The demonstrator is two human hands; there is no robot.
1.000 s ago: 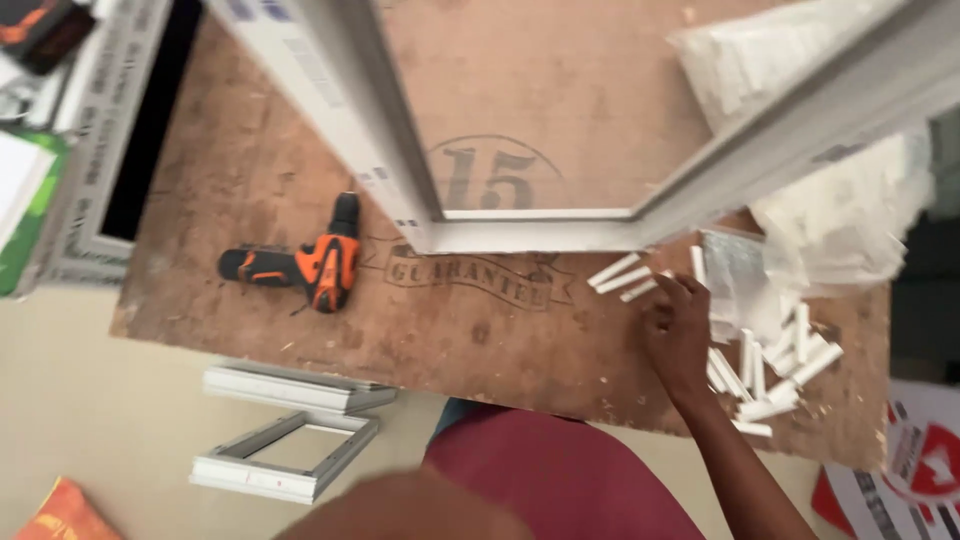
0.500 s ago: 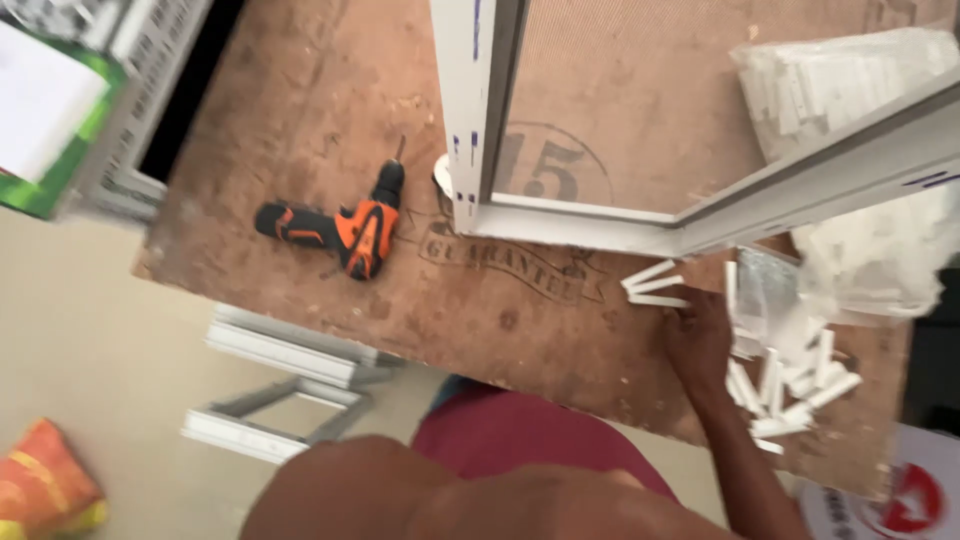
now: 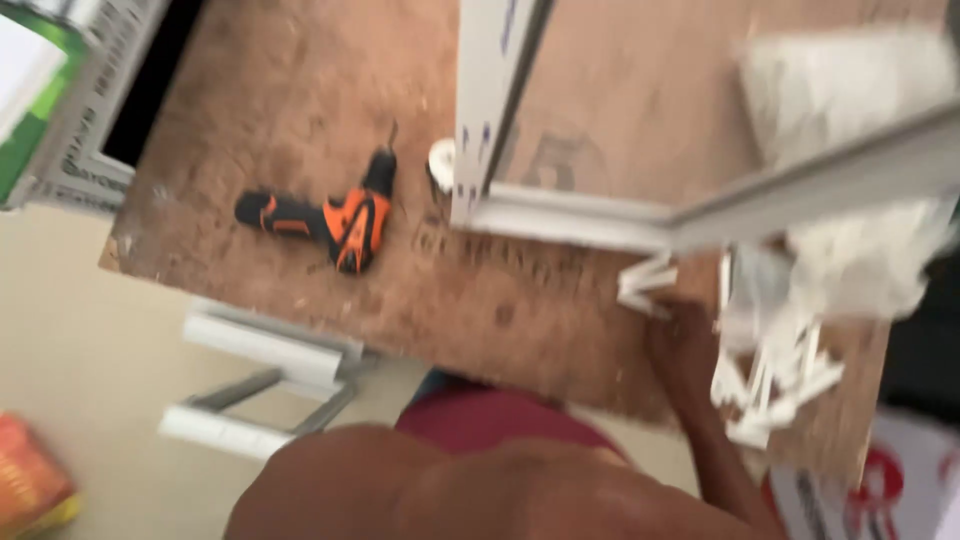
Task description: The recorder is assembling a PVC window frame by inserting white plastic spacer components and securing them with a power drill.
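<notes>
White clips (image 3: 648, 285) lie in a small cluster on the table (image 3: 300, 120), near its front edge, just below the corner of the white frame (image 3: 560, 215). Right hand (image 3: 685, 345) rests on the table just beside and below the clips; blur hides the fingers, so I cannot tell whether they are spread or closed, nor whether they touch a clip. Left hand not visible; only a bare arm (image 3: 480, 490) fills the bottom of the view. More white clips form a pile (image 3: 775, 385) to the right of the hand, near a clear bag (image 3: 850, 260) under the frame's rail. Orange-and-black drill (image 3: 330, 215) lies on its side, well apart to the left. Frame offcuts (image 3: 260, 385) lie on the floor below the table edge.
</notes>
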